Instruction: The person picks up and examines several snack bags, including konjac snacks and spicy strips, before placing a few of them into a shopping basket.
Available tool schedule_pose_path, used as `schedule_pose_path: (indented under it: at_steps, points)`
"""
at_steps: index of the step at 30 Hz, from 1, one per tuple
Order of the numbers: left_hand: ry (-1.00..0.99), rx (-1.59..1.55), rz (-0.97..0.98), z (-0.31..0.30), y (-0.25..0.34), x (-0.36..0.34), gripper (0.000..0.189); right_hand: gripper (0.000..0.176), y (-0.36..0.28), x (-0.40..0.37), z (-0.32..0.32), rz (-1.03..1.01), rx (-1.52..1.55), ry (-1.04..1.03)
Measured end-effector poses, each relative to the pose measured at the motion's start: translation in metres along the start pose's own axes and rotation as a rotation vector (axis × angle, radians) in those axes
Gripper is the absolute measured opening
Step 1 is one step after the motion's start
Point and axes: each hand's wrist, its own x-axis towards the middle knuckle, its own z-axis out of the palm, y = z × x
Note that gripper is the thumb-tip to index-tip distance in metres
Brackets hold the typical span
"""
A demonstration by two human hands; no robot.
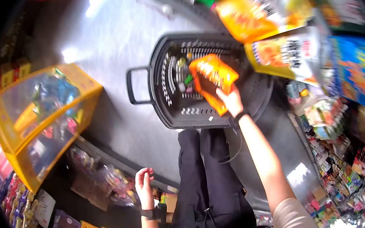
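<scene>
An orange snack bag [214, 75] with a dark panel is gripped at its lower right corner by my right hand [232, 100]. The bag overlaps the inside of a black plastic shopping basket [155, 66], which stands on the floor in front of my legs. A few small items, one of them a green piece [188, 79], lie in the basket, partly hidden by the bag. Off to the lower left, my left hand [143, 182] hangs beside my leg with its fingers loosely apart and nothing in them. Dark bands circle both wrists.
Large snack bags, among them a yellow and white one [282, 53] and a blue one [362, 73], crowd the upper right. Shelves of small packets [341, 170] line the right side. At left stands a yellow-framed clear display bin [48, 117] with goods inside.
</scene>
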Motion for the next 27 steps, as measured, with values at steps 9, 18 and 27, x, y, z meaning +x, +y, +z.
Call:
schedule_pose_path:
  at_steps: [9,18,27]
  points:
    - [-0.859,0.025,0.538,0.027,0.177,-0.126,0.057,0.035,-0.361,-0.251,-0.020,-0.129,0.034,-0.170]
    - [-1.190,0.015,0.421,0.107,0.184,-0.298,0.018,0.039,-0.387,-0.471,-0.092,-0.134,0.170,0.365]
    - [-1.534,0.333,0.629,0.277,0.127,-0.527,0.020,0.027,-0.367,-0.604,-0.279,-0.370,0.497,1.107]
